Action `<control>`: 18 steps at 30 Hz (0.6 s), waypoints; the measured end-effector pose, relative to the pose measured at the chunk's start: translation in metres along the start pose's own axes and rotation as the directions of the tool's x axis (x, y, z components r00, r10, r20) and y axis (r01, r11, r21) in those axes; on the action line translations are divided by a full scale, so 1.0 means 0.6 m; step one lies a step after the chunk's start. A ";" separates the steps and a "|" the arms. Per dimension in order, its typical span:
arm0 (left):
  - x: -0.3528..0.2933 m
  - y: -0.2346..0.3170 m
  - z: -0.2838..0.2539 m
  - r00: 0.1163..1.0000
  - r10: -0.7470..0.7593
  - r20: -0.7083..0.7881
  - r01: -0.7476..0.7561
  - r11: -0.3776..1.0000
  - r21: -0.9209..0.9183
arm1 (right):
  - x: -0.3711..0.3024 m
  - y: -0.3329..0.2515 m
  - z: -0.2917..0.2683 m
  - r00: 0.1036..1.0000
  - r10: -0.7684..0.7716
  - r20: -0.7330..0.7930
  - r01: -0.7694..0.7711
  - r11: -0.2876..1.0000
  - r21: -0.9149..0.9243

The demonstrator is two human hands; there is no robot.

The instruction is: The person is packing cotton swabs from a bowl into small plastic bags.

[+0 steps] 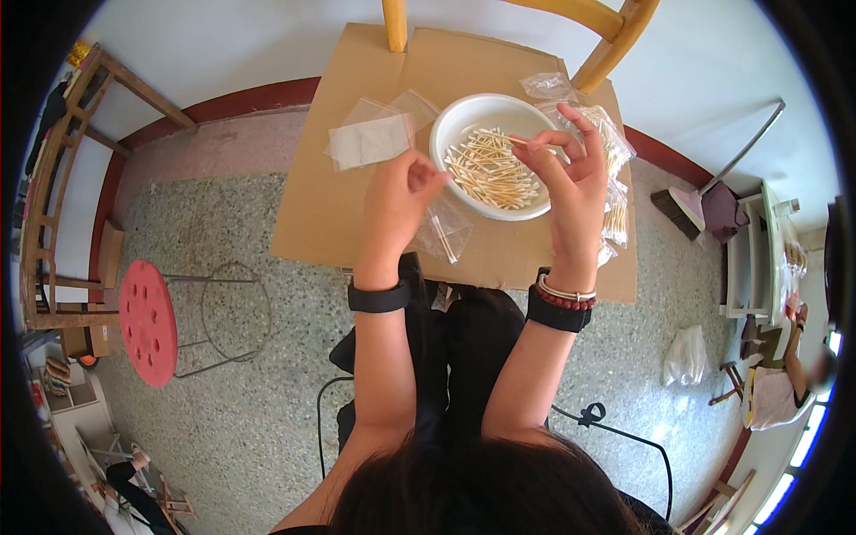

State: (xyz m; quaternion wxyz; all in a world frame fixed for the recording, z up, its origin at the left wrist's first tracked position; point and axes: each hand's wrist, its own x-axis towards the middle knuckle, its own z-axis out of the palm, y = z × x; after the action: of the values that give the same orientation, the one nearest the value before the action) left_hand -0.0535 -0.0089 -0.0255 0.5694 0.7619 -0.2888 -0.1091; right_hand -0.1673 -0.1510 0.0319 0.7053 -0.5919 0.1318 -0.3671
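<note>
A white bowl (pixel 437 153) full of loose cotton swabs (pixel 490 169) stands on a cardboard sheet (pixel 339 234). Over its right side, my right hand (pixel 575 174) pinches a cotton swab (pixel 511 139) between thumb and forefinger, other fingers raised. My left hand (pixel 398 201) is at the bowl's left rim with its fingers curled together; what they hold, if anything, is hidden. Just beside that hand is a small clear bag (pixel 457 230) with a few swabs in it. Flat clear bags (pixel 367 143) lie beyond my left hand, one with a whitish sheet.
Filled bags of swabs (pixel 615 147) are heaped along the right edge of the cardboard, which rests on a wooden chair (pixel 615 45). A pink stool (pixel 148 323) is at left. At right are a broom (pixel 682 209), a white plastic bag (pixel 685 357) and another person (pixel 771 392).
</note>
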 end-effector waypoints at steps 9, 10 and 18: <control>-0.009 -0.080 -0.005 0.990 -0.011 0.143 -0.045 0.923 0.382 | 0.001 0.004 0.007 0.999 0.022 -0.045 -0.026 0.997 -0.076; -0.006 -0.086 -0.003 0.982 -0.019 0.186 -0.058 0.916 0.397 | 0.000 0.002 0.011 0.998 0.034 -0.050 -0.038 0.996 -0.085; 0.009 -0.105 -0.005 0.976 0.022 0.216 -0.112 0.903 0.415 | 0.001 0.013 0.020 0.997 0.070 0.018 -0.066 0.984 -0.167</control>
State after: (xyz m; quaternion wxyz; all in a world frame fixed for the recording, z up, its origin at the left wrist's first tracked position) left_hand -0.0276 0.0022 -0.0823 0.3602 0.8416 -0.3893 -0.1024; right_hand -0.1566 -0.1425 0.0279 0.6673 -0.6481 0.1736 -0.3233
